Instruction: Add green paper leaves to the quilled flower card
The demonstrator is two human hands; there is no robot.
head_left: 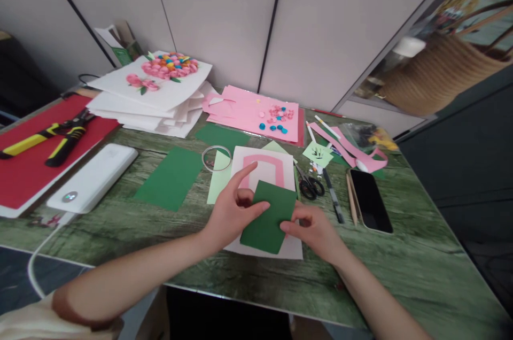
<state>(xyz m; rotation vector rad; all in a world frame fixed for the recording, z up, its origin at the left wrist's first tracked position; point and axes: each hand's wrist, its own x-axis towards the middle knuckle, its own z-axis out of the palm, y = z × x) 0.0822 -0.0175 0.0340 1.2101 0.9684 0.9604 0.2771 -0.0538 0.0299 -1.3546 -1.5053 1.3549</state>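
Observation:
Both hands hold a small dark green piece of paper (266, 222), tilted above a white sheet (288, 248). My left hand (234, 211) pinches its left edge, thumb on top and forefinger stretched out beyond it. At the right edge, my right hand (312, 225) grips the paper between thumb and fingers. A pink arch-shaped paper strip (276, 166) lies on the white sheet, partly covered by the green paper. Black-handled scissors (311, 187) rest just beyond my right hand. Left of my hands lies a larger green sheet (170, 177), near a round ring (216, 158).
At the left are pliers (60, 134) on a red sheet and a white power bank (96, 177) with a cable. A phone (371, 201), a pencil (352, 198) and a pen (333, 195) lie right. Behind are pink sheets (244, 107) and stacked white paper (156, 115).

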